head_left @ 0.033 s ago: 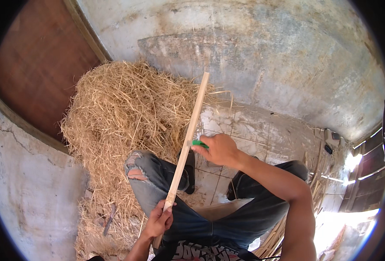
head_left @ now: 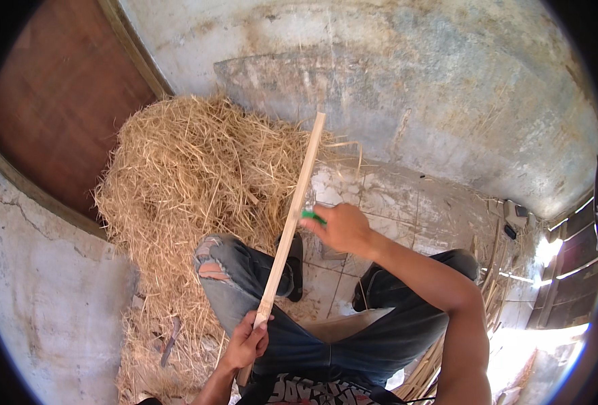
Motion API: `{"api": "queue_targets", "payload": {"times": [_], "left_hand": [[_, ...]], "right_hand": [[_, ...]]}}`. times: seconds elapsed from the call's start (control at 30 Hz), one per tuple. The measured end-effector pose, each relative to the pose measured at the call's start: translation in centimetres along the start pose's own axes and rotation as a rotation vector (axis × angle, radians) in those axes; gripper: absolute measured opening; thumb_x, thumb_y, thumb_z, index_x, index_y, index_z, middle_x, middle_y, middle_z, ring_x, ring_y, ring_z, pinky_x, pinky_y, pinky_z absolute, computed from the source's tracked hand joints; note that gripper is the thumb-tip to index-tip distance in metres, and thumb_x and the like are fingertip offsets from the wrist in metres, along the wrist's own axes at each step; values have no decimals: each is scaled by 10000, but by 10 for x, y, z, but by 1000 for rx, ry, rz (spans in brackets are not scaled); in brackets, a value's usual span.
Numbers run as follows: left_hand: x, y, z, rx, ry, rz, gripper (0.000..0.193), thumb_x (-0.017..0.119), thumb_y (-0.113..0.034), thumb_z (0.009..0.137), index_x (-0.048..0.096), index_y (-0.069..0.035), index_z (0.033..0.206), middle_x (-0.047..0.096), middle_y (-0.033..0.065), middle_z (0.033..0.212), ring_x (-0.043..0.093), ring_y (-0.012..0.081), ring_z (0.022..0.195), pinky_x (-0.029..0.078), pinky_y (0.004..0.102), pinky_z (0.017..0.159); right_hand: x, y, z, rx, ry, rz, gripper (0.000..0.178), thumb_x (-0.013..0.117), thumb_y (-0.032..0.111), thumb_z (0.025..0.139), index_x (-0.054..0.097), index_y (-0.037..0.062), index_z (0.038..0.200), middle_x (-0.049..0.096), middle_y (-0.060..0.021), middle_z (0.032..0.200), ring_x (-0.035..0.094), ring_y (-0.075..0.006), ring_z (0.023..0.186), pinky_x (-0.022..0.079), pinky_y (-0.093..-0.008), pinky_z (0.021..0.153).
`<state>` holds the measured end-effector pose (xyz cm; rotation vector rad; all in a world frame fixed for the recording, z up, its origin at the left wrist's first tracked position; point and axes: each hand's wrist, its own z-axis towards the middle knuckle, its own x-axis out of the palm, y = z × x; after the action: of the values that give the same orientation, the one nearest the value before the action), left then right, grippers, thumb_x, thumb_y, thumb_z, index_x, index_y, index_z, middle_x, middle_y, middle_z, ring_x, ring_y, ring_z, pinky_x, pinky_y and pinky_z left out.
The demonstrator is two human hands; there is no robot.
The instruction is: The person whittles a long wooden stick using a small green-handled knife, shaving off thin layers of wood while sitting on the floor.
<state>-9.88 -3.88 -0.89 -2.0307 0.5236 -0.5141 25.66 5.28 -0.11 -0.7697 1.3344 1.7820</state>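
Observation:
A long, pale wooden strip (head_left: 287,243) slants up and away from my lap, leaning past my left knee with its far end raised. My left hand (head_left: 246,343) is wrapped round its near end. Partway up the strip, at its right side, my right hand (head_left: 343,228) is closed on a small green tool (head_left: 312,216). The fingers hide most of this tool, so its exact kind does not show. Whether it touches the strip, I cannot tell.
A big heap of straw-like shavings (head_left: 197,169) fills the left side, with a knife-like tool (head_left: 170,342) lying on its near part. Long thin strips (head_left: 424,368) lie by my right leg. Walls (head_left: 353,61) stand close ahead and left, beside a brown panel (head_left: 56,115).
My right hand with the green tool has shifted very slightly up and to the right along the strip. The left hand and the strip stay almost still.

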Motion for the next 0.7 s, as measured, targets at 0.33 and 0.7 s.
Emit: {"api": "queue_targets", "payload": {"times": [0.33, 0.7], "left_hand": [[-4, 18, -47, -190, 93, -44, 298, 504, -186, 1092, 521, -31, 1346, 438, -37, 642, 366, 48, 478, 290, 228, 443], [-25, 28, -69, -185, 84, 19, 296, 532, -188, 1083, 580, -6, 1311, 496, -40, 674, 444, 46, 551, 352, 226, 495]], "right_hand": [[-51, -109, 37, 370, -114, -24, 529, 510, 548, 1030, 750, 77, 1059, 712, -215, 850, 677, -428, 824, 510, -513, 741], [-106, -253, 23, 717, -408, -200, 646, 474, 564, 1032, 741, -20, 963, 706, -289, 1050, 664, -476, 1024, 524, -534, 877]]}}
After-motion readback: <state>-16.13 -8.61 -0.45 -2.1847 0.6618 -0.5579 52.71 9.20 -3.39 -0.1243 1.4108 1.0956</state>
